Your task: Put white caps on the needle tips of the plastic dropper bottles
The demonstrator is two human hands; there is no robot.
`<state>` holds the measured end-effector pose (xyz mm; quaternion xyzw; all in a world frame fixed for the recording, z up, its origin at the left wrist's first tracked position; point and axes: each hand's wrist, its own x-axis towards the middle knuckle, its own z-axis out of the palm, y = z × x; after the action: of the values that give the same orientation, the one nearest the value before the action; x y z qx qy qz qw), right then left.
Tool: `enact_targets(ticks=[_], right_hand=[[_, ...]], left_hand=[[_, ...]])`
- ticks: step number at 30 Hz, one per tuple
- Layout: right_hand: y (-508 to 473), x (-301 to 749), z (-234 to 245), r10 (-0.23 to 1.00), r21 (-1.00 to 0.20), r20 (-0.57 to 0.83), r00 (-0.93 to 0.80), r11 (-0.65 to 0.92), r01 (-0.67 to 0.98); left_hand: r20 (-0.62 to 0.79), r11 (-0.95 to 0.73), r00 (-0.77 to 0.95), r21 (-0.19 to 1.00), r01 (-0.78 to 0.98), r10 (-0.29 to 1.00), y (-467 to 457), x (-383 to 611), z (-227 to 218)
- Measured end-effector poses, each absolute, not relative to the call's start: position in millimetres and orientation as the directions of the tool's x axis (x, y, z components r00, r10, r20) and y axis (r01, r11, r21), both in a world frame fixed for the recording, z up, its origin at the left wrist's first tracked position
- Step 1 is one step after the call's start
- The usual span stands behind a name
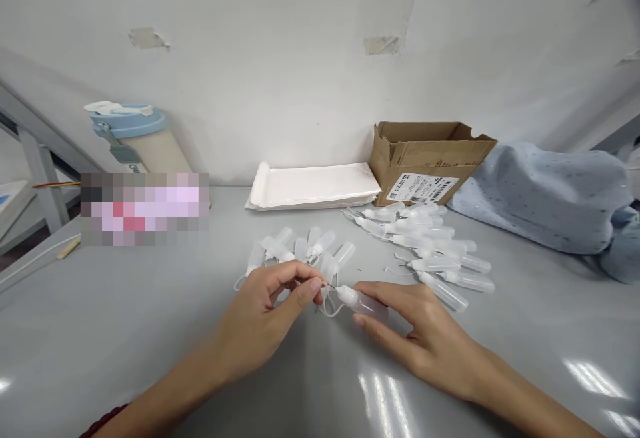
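Observation:
My right hand (407, 328) grips a translucent needle-tip squeeze bottle (367, 305), thumb and fingers on either side of its body. The bottle lies tilted, its white nozzle and thin dark metal needle directed left. At the needle's end, my left hand (287, 301) is closed in a pinch on a small whitish cap, mostly hidden by the fingertips. A thin white strap loops below the needle from the bottle's neck. Just beyond my left hand lies a group of similar bottles (277, 243). A larger pile of bottles (435, 263) lies beyond my right hand.
White padded envelopes (317, 186) lie against the wall, beside an open cardboard box (435, 158). Light blue speckled fabric (545, 198) is bunched at right. A blue-lidded tumbler (155, 145) stands at back left, behind a blurred-out item (145, 208). A white cable (35, 261) crosses the grey table's left side.

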<state>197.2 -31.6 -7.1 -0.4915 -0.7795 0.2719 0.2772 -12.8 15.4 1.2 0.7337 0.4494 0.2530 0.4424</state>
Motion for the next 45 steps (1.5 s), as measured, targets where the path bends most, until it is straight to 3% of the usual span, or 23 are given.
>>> enact_targets(ticks=[16,33,45], right_hand=[[-31.6,196.9,-8.0,0.905,-0.71,0.192,-0.378,0.395,0.584],[-33.8,196.4,-9.0,0.887,-0.742,0.19,-0.421,0.411,0.53],[-35.9,195.4,-13.4,0.873,-0.727,0.296,-0.386,0.469,0.501]], left_hand=[[-0.144,-0.112,0.472,0.874,0.473,0.87,13.6,-13.2,4.9],[-0.088,-0.135,0.475,0.899,0.416,0.876,12.4,-11.6,-0.5],[-0.065,-0.117,0.438,0.92,0.374,0.897,12.3,-10.1,1.9]])
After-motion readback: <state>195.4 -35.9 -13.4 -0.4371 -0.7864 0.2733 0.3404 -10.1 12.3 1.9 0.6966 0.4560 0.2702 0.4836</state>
